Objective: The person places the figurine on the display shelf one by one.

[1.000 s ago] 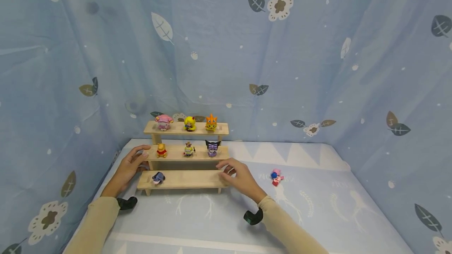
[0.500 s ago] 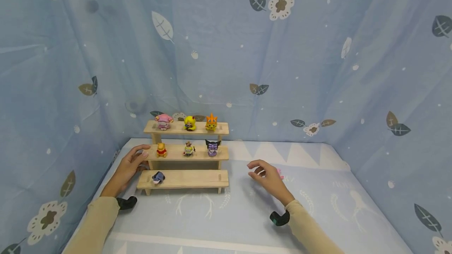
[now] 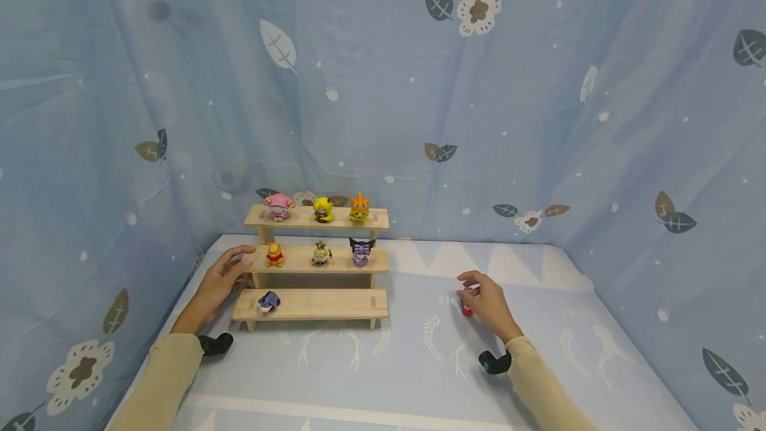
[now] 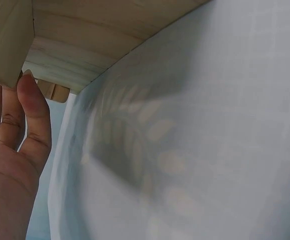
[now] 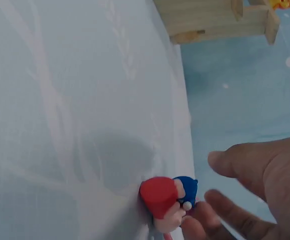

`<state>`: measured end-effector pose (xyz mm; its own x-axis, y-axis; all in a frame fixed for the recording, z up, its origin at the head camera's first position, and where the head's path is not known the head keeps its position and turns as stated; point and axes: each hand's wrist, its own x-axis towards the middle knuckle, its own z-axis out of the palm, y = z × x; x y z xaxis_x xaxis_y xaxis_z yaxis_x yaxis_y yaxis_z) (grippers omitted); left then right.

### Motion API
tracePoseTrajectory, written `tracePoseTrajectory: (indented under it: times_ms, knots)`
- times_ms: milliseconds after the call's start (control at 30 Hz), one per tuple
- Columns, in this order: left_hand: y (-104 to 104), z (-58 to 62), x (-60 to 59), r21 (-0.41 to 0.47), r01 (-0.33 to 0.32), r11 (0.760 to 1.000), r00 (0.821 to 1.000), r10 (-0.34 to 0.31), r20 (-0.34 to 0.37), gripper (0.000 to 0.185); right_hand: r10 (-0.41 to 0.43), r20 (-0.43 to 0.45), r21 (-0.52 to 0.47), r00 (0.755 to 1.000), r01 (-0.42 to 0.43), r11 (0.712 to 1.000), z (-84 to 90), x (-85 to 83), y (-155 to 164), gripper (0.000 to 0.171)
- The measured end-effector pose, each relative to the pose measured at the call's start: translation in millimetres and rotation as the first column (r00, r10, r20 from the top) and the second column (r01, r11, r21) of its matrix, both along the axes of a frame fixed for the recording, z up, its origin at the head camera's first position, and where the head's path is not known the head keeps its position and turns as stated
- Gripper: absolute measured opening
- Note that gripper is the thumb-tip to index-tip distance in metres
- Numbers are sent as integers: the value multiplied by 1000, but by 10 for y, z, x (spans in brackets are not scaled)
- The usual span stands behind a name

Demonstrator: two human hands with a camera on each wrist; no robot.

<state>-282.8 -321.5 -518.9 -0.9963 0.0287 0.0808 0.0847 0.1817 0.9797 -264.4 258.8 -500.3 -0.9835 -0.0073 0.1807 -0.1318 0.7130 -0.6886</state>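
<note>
1. The little red-and-blue figure (image 5: 166, 201) lies on the pale blue cloth (image 3: 419, 364), well apart from the wooden stepped shelf (image 3: 311, 304), to its right.
2. Seven figures already stand on the shelf; this one is not yet lifted.
3. The right hand (image 3: 487, 303) reaches down over it, fingers (image 5: 225, 212) spread and touching its side, not pinching.
4. The left hand (image 3: 218, 285) rests against the shelf's left end, fingers straight.

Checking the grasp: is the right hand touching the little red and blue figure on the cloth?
Touching. In the right wrist view a fingertip meets the red and blue figure; the right hand has not closed round it.
</note>
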Motion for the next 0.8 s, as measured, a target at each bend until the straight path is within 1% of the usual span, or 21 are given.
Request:
tracePoseTrajectory:
  times_ms: [133,233,433,500,633,700,800]
  knots:
    - [0,5,0,4,-5,1000,1000,5,1,52,-57,51,69,997,53,996,-11,-57,41,31]
    - [1,3,-3,-3,-10,1000,1000,10,5,53,-81,92,101,992,72,992,-9,-95,45,35]
    - [4,-8,-6,-20,-11,1000,1000,11,13,56,-108,155,109,982,92,990,-24,-140,43,45]
    - [7,-9,-7,-29,-9,1000,1000,9,8,57,-111,169,98,979,95,991,-28,-152,35,44]
    - [5,-9,-10,-42,-5,999,1000,5,-3,57,-101,180,89,978,86,992,-29,-189,17,37]
    - [2,-9,-10,-42,-6,999,1000,6,-4,56,-85,176,97,981,69,993,-26,-213,8,34]
    - [-2,-10,-10,-39,-5,999,1000,5,-4,56,-40,178,99,983,22,995,-10,-236,-9,34]
